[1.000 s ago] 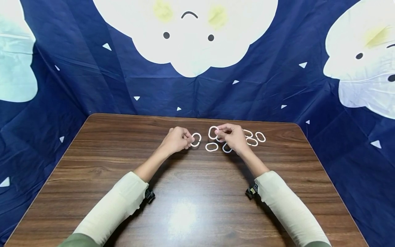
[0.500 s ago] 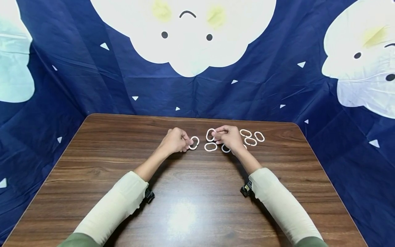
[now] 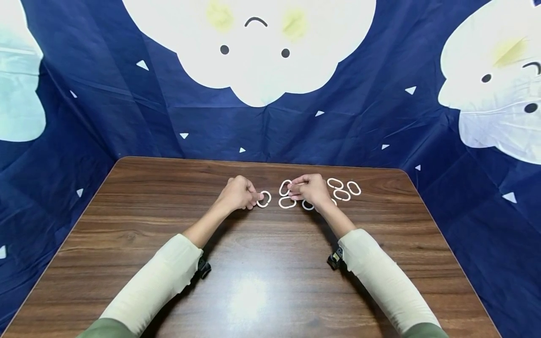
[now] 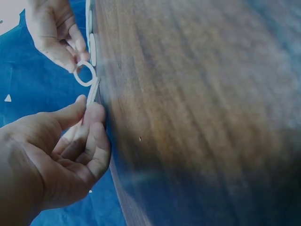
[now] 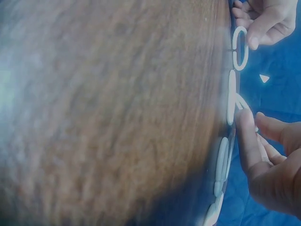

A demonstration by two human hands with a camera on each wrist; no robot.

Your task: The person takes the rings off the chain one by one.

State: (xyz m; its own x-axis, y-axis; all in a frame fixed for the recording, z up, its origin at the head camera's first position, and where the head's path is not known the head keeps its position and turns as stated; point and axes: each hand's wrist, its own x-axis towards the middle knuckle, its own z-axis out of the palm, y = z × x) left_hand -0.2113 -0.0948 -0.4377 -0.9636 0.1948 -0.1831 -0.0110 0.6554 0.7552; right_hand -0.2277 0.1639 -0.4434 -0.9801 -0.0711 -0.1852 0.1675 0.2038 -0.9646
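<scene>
Between its thumb and fingers my left hand (image 3: 237, 193) pinches a white oval chain link (image 3: 270, 198) with a small gap in its side. My right hand (image 3: 312, 190) pinches a second white link (image 3: 281, 189) just above the tabletop, tilted. The two held links are apart. Close below the right hand's link lies a loose white link (image 3: 280, 203) on the table. Under the right palm and wrist, other links are partly hidden. In the left wrist view, the left hand (image 4: 66, 155) holds its link (image 4: 92, 93) edge-on.
Several more white links (image 3: 359, 188) lie right of my right hand on the brown wooden table (image 3: 253, 249). The table's far edge runs just beyond the hands. Behind it hangs a blue cloth (image 3: 139, 122) with white clouds.
My right hand has moved slightly left and down with its link, lowering it toward the table. The left hand's link has sunk a little and moved slightly left.
</scene>
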